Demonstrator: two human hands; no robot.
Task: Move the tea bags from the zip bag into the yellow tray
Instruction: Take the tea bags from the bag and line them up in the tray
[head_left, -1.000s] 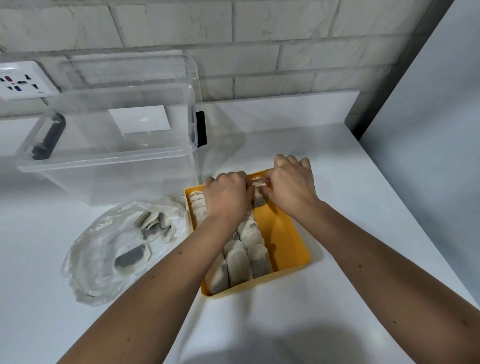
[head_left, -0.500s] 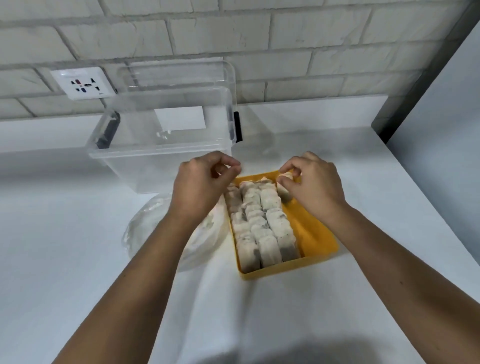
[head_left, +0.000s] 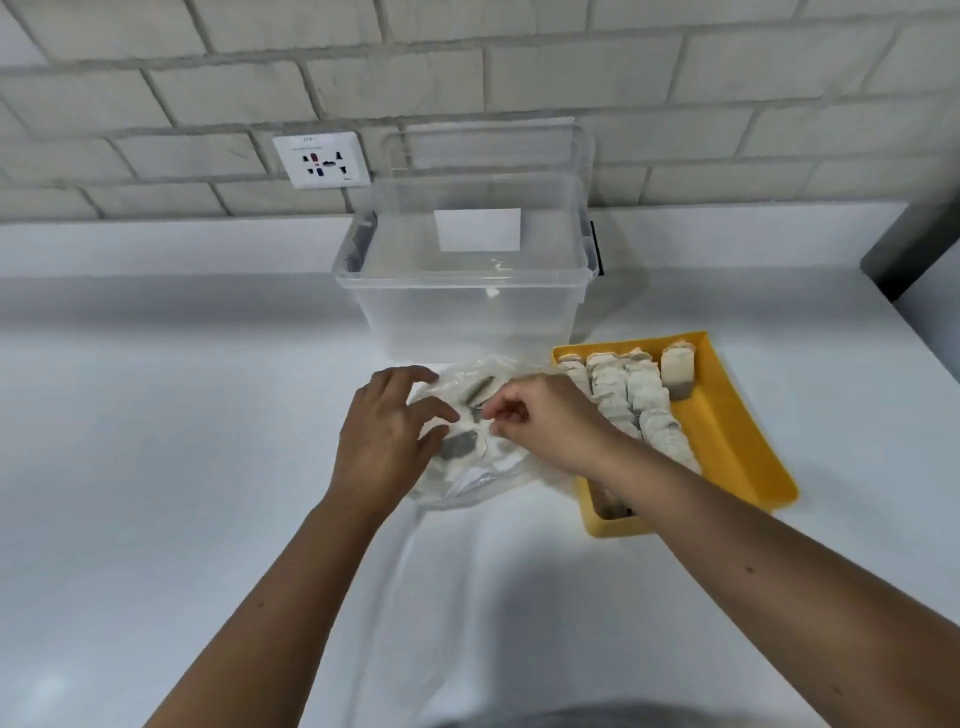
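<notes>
One zip bag is lying near the middle of the surface, with at least two tea bags showing through its film. One yellow tray is sitting toward the right edge. It is holding three packed rows of tea bags, overlapping too much to count, and one lone bag standing at its far end. One clear box is standing by the back edge. Two hands, left hand and right hand, are meeting over the zip bag.

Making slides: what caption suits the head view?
Left hand and right hand at the zip bag, beside a yellow tray holding rows of tea bags.
</notes>
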